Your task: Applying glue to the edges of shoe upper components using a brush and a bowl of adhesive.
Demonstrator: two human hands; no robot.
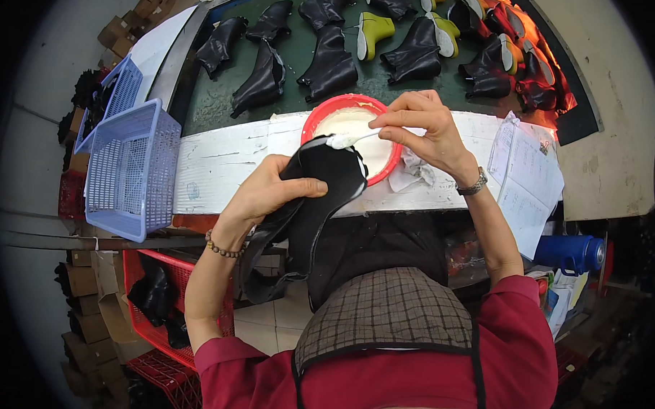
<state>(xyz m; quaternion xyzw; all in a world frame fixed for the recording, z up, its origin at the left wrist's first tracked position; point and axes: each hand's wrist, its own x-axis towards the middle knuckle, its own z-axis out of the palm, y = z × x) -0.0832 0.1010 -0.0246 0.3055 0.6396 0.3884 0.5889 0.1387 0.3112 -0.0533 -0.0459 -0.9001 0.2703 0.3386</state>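
Observation:
My left hand (278, 188) is closed on a black boot upper (325, 172), thumb on its dark inner face, and holds it up over the near edge of the white bench. White paste lines part of the upper's curved rim. Between the thumb and fingers of my right hand (422, 125) is a small white-handled brush (365, 135), its tip loaded with paste and touching the upper's top edge. Directly behind the upper stands a red bowl (392, 161) of creamy white paste, partly hidden by the upper and my right hand.
Black boot uppers (330, 64) and yellow-green shoe forms (373, 34) lie on the green surface beyond. A blue basket (128, 172) stands at left. A crumpled cloth (411, 174) and written papers (525, 176) lie to the right, with a blue flask (571, 254) below. A red crate (140, 312) holds black boots.

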